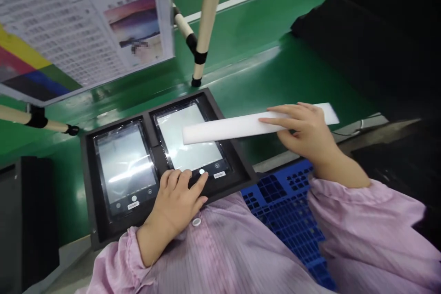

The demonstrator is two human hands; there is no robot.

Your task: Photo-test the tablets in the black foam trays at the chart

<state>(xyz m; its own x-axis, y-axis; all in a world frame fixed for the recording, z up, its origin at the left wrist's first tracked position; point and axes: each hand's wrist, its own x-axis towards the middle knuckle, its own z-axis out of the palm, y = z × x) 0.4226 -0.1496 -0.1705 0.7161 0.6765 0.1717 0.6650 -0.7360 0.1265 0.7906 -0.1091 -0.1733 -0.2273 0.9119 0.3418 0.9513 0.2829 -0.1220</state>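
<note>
A long white foam strip (227, 129) is in my right hand (305, 131), gripped between thumb and fingers near its right end. It hangs over the right tablet (203, 154), covering part of the lit screen. My left hand (179, 200) lies at that tablet's lower edge with fingers spread, the index fingertip by the white round button on its screen. The left tablet (126, 165) shows a similar pale screen with a bright glare streak. Both tablets lie side by side in a dark tray (87, 179) with a divider between them.
A printed sheet (86, 18) with colour blocks and a landscape picture stands above the tray. Beige pipes (208, 14) with black joints rise behind it. A blue plastic grid (292, 220) is below right. A dark box (37, 211) stands at left, on green flooring.
</note>
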